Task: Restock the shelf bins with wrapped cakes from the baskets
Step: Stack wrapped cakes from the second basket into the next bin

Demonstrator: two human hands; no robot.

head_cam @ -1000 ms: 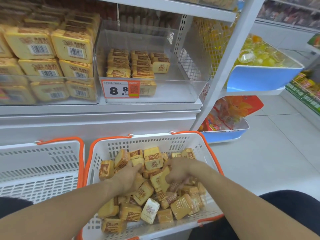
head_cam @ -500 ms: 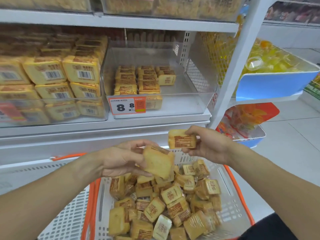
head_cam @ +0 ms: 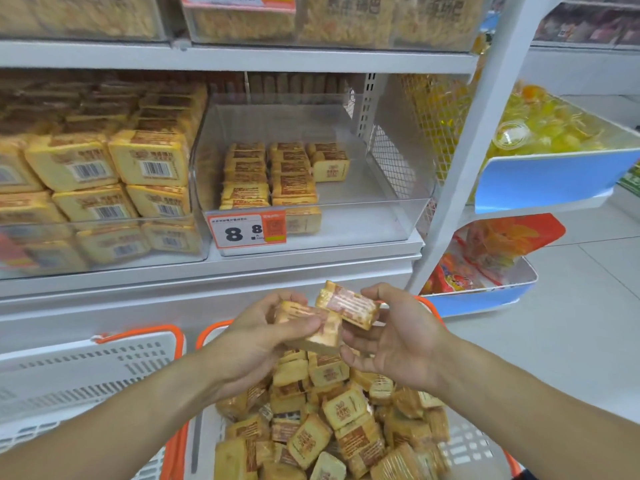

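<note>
Between both hands' fingers [head_cam: 298, 323], two wrapped cakes [head_cam: 349, 304] touch.

A: Cakes [head_cam: 349, 306] held in both hands were in glossy clear film wrap. Basket [head_cam: 464, 448] below the hands?

B: Matt white perforated plastic, orange rim. Bin [head_cam: 398, 216] above the hands was smooth transparent plastic; shelf [head_cam: 311, 265] was painted white metal, satin.
</note>
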